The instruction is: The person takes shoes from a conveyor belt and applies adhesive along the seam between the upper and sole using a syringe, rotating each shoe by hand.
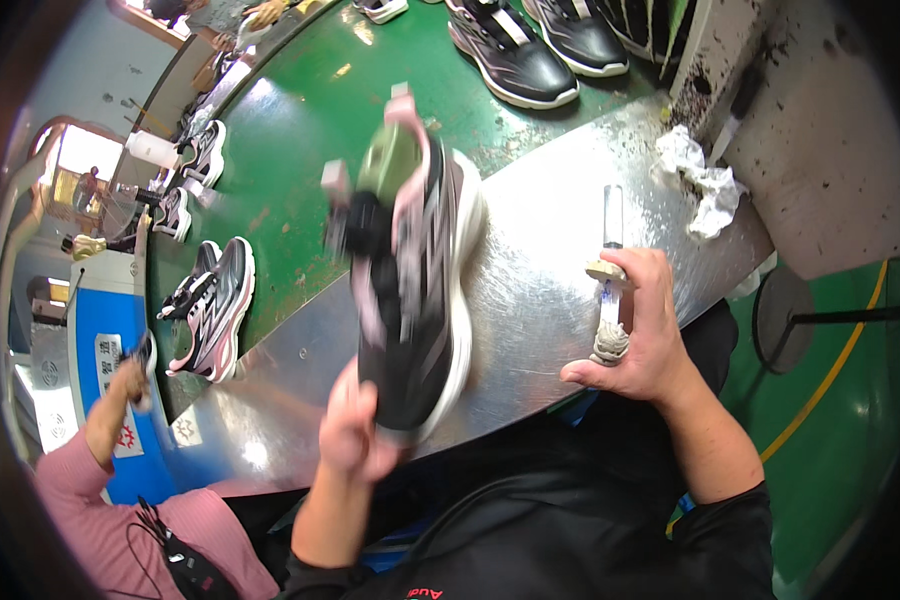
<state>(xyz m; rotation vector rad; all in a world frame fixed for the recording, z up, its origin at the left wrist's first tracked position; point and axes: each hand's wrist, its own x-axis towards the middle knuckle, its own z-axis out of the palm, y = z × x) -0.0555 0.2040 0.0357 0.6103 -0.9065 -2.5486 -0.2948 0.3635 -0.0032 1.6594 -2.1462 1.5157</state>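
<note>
Above a shiny metal counter (550, 260), the left hand (355, 425) clamps the heel of a black-and-pink sneaker (415, 270) on a green last, likely light, soft-sided, firm-soled, best gripped there, while the right hand (650, 335) wraps around a small brush (610, 300).

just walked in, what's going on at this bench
A person's left hand holds up a black and pink sneaker by its heel, blurred, with a green shoe last inside. The right hand grips a small brush over the metal bench. More sneakers lie on the green conveyor.
</note>
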